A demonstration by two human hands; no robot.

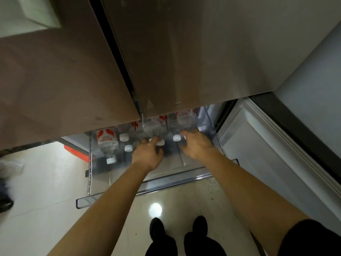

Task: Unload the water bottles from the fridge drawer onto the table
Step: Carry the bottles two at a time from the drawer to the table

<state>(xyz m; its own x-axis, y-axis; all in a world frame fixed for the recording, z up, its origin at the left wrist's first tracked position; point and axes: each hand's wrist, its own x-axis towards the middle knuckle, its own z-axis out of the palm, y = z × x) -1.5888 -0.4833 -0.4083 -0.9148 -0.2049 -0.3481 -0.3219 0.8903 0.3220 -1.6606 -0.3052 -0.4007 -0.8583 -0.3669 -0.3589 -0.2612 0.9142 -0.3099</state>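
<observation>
A clear plastic fridge drawer (166,189) is pulled out below the closed brown fridge doors. Several water bottles with white caps and red-and-white labels lie in it, caps toward me; the leftmost bottle (107,143) lies apart at the left. My left hand (148,154) reaches into the drawer, fingers curled at the neck and cap of a middle bottle (153,126). My right hand (195,145) is at the neck of a bottle on the right (182,119), just beside its white cap. The picture is blurred, so whether either hand grips is unclear. No table is in view.
The brown fridge doors (184,61) overhang the back of the drawer. An open white door or panel (258,145) stands at the right. Pale tiled floor (46,182) lies below, with my feet (177,230) near the drawer front. A red object (75,150) lies at the left.
</observation>
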